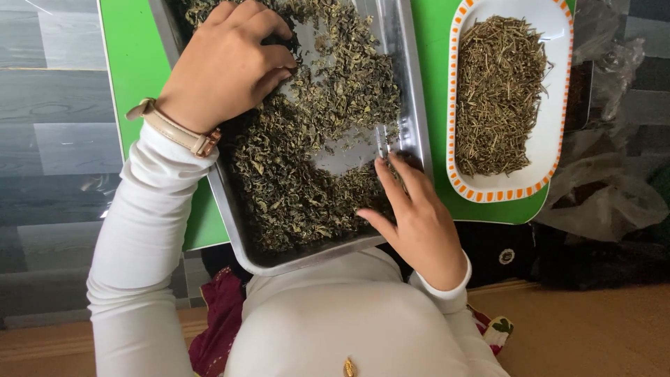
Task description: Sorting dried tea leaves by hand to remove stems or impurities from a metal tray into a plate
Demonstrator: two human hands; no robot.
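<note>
A metal tray [416, 126] lies on a green table, covered with dried green-brown leaves [293, 188]. My left hand [227, 66], with a tan watch at the wrist, rests fingers-down in the leaves at the tray's upper part, fingertips curled into them. At the tray's near right corner, my right hand [415, 216] lies flat with fingers spread, touching the leaves. A bare patch of metal shows between the two hands. Neither hand visibly holds anything.
A white oval dish with an orange checked rim [558, 139], full of dried yellowish stems, stands right of the tray. Crumpled clear plastic bags [607, 188] lie further right. The green table [132, 63] ends near my body; grey floor is left.
</note>
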